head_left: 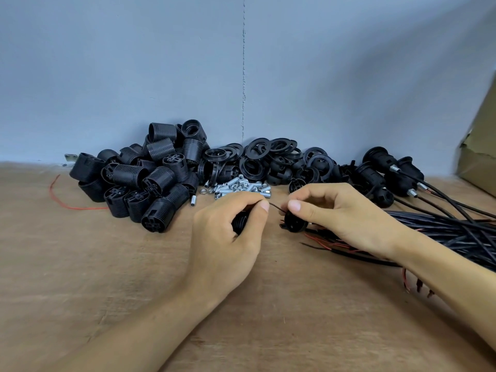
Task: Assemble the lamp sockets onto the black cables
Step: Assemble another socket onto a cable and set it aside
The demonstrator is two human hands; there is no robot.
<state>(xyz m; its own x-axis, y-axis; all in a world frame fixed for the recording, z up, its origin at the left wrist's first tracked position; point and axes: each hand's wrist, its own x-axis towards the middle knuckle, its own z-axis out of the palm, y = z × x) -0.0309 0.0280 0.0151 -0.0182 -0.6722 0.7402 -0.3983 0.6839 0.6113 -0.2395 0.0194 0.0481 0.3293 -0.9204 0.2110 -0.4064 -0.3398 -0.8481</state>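
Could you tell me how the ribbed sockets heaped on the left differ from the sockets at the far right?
The ribbed sockets on the left are loose, with no cable; the sockets at the far right each carry a metal tube and a black cable. The left ones are many and heaped; the right ones are few, lying side by side. Both are black plastic, by the wall.
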